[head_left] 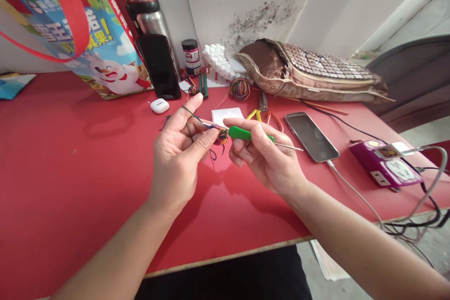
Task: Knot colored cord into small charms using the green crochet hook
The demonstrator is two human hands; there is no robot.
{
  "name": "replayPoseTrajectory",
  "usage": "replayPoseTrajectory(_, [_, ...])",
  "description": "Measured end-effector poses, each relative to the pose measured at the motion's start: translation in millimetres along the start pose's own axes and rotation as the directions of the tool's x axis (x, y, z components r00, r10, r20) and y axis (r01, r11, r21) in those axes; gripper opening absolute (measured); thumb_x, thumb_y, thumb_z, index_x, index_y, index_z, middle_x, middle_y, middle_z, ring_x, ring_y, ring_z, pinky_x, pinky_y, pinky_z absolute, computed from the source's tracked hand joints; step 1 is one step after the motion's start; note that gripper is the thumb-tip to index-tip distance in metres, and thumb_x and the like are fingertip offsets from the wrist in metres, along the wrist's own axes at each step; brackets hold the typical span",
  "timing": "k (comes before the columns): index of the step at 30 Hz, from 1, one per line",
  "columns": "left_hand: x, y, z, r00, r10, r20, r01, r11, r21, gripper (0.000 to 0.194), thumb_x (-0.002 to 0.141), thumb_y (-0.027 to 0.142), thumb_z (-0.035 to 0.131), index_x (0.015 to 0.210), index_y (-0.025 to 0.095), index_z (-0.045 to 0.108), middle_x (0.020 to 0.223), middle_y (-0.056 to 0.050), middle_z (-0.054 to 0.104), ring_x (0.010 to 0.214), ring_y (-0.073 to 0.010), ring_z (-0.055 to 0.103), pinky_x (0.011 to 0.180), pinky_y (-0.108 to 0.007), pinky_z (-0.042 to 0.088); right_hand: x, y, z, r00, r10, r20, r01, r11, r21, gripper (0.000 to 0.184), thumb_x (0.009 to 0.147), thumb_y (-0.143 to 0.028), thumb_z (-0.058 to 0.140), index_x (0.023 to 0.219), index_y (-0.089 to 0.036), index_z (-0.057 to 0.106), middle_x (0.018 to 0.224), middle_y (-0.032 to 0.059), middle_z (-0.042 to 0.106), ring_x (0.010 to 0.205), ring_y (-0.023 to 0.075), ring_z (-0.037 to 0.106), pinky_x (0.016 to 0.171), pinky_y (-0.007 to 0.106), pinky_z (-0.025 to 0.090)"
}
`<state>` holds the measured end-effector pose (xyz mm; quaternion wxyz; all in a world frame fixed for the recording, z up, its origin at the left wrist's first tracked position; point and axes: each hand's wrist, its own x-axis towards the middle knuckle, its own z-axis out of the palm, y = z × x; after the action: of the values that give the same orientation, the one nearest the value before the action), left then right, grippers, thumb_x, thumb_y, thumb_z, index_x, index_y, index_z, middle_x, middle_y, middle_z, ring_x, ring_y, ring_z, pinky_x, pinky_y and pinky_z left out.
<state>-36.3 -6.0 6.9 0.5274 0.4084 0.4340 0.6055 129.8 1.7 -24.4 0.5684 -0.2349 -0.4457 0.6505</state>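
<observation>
My left hand (177, 157) pinches a small multicoloured crochet piece (222, 137) between thumb and fingers, above the table's middle. Dark yarn (191, 113) runs over its raised index finger, and a loose end dangles beneath. In my right hand (269, 161) is a crochet hook with a green handle (241, 133), held between thumb and fingers. One thin metal end reaches left to the crochet piece; another thin metal end sticks out to the right. My fingers partly cover the piece, so how the hook's tip sits in the stitches is hidden.
On the red table (87, 187), a yarn ball (239, 89), pliers (263, 108), phone (311, 136) and purple power socket (386, 164) lie beyond my hands. Behind stand a gift bag (116, 72), steel flask (151, 21), upright black phone (160, 68) and brown cushion (316, 72). Cables trail off the right edge.
</observation>
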Motion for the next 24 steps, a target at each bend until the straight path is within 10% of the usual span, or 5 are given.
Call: replayPoseTrajectory(24, [-5.0,-7.6,-2.9,0.996,0.088,-0.011,-0.088,0.994,0.061,0.059,0.086,0.023,0.093,0.142,0.034,0.075,0.098,-0.001,0.078,0.088,-0.0182,0.075,0.081,-0.032,0.064,3.1,1.3,-0.5,1.0,-0.025,-0.002,0.025,0.999,0.021,0.027,0.103,-0.045,0.075,0.114,-0.026,0.091,0.078,0.0026,0.067,0.062,0.0113,0.044,0.06,0.031,0.054])
